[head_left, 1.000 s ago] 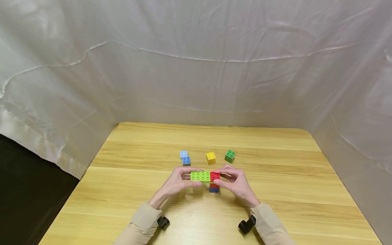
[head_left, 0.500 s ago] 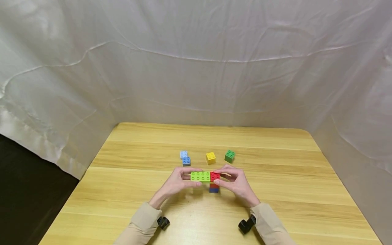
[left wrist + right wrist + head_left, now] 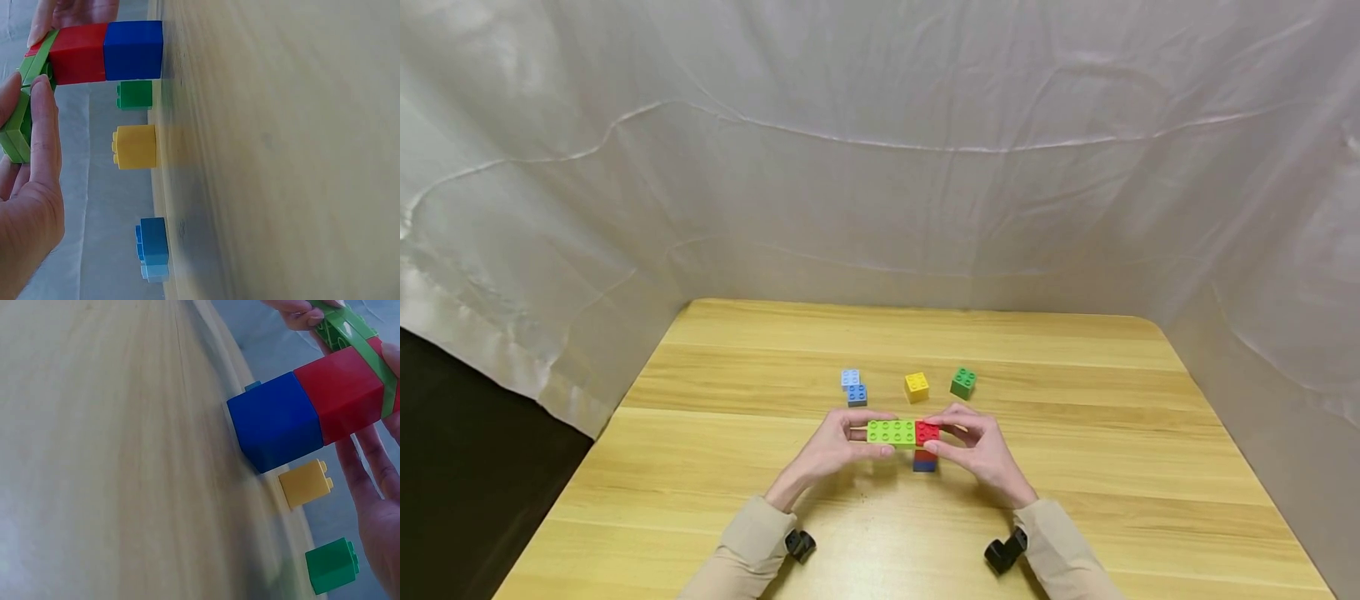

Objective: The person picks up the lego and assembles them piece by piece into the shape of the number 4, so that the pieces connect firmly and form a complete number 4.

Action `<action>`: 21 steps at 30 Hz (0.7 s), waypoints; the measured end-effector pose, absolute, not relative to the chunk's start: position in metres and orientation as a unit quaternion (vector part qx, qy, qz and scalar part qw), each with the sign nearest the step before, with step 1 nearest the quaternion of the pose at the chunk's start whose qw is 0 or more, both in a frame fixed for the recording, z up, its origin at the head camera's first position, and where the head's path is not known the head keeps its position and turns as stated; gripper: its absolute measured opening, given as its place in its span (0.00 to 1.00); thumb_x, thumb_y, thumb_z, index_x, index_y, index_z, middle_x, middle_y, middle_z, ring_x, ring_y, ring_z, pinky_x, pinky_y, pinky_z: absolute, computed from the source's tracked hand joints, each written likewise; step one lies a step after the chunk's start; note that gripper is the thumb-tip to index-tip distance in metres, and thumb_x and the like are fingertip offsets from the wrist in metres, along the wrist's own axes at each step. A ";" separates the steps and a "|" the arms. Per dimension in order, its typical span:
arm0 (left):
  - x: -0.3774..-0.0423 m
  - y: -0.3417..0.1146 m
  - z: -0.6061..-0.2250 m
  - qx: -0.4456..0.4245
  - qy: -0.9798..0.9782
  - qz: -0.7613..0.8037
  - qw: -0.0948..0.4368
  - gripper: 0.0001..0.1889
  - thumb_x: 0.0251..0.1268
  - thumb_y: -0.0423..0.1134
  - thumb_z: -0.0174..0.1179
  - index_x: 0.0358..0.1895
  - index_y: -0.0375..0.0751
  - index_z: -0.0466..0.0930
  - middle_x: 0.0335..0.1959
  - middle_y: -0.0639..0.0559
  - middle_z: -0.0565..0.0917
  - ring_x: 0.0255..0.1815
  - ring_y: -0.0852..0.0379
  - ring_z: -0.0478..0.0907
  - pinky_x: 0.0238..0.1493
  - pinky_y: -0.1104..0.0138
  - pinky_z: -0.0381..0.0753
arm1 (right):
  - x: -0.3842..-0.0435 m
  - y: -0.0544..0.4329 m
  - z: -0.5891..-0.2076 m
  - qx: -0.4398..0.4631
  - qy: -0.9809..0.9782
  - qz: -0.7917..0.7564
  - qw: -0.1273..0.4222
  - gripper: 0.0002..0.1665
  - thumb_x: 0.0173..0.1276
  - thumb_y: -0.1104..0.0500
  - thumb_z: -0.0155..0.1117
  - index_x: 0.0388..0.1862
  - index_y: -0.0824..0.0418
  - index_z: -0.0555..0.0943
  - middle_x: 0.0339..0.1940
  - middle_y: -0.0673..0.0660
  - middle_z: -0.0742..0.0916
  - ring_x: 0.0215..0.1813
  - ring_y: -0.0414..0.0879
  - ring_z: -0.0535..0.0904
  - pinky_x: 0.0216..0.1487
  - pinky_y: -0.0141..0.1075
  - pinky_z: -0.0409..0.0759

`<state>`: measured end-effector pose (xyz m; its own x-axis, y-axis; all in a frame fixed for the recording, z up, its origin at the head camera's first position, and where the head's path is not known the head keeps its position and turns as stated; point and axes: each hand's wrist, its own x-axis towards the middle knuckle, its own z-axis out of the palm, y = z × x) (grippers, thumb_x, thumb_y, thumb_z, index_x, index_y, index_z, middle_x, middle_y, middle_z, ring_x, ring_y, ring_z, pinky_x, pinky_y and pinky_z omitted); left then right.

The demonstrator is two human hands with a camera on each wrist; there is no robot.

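Note:
A tower stands on the table, with a dark blue brick (image 3: 133, 50) at the bottom and a red brick (image 3: 78, 54) stacked on it. Over these lies a light green piece (image 3: 891, 432) with two rows of studs, jutting out to the left past the tower. Another red brick (image 3: 927, 432) sits at its right end, above the tower. My left hand (image 3: 835, 446) grips the overhanging green part between thumb and fingers. With thumb and fingertips, my right hand (image 3: 981, 450) pinches the upper red brick; in the right wrist view the hand partly covers that brick.
Behind the hands, a yellow brick (image 3: 916, 387) and a green brick (image 3: 963, 382) lie apart on the wooden table (image 3: 1120, 433). Left of them, a blue brick (image 3: 857, 395) sits against a light blue brick (image 3: 850, 378). A pale curtain (image 3: 880, 208) surrounds the back and sides.

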<state>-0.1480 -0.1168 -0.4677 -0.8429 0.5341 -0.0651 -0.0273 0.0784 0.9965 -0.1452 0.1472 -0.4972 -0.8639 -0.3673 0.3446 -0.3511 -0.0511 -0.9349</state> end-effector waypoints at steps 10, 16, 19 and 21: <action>-0.149 -0.117 -0.467 0.178 0.708 0.648 0.215 0.28 0.60 0.33 0.71 0.64 0.32 0.77 0.56 0.32 0.84 0.50 0.43 0.88 0.52 0.57 0.89 | -0.144 0.148 -0.497 -0.276 0.698 -0.660 -0.006 0.18 0.62 0.73 0.70 0.52 0.72 0.83 0.45 0.57 0.85 0.50 0.36 0.81 0.56 0.34 0.86; -0.149 -0.118 -0.467 0.183 0.709 0.647 0.212 0.27 0.60 0.32 0.71 0.63 0.30 0.77 0.53 0.30 0.85 0.48 0.39 0.88 0.51 0.48 0.88 | -0.143 0.148 -0.496 -0.263 0.710 -0.653 0.000 0.20 0.62 0.72 0.70 0.54 0.71 0.82 0.49 0.60 0.85 0.52 0.37 0.81 0.56 0.33 0.85; -0.149 -0.117 -0.467 0.183 0.714 0.642 0.211 0.27 0.59 0.31 0.71 0.63 0.29 0.77 0.52 0.29 0.85 0.46 0.40 0.88 0.50 0.47 0.88 | -0.143 0.151 -0.497 -0.268 0.703 -0.659 0.002 0.22 0.63 0.72 0.70 0.56 0.72 0.80 0.53 0.61 0.86 0.55 0.39 0.82 0.58 0.34 0.85; -0.149 -0.117 -0.466 0.183 0.717 0.639 0.210 0.27 0.59 0.30 0.70 0.63 0.29 0.77 0.51 0.29 0.85 0.46 0.41 0.88 0.50 0.47 0.88 | -0.144 0.155 -0.499 -0.268 0.694 -0.668 0.006 0.23 0.64 0.72 0.69 0.58 0.74 0.79 0.55 0.61 0.86 0.57 0.40 0.82 0.60 0.37 0.85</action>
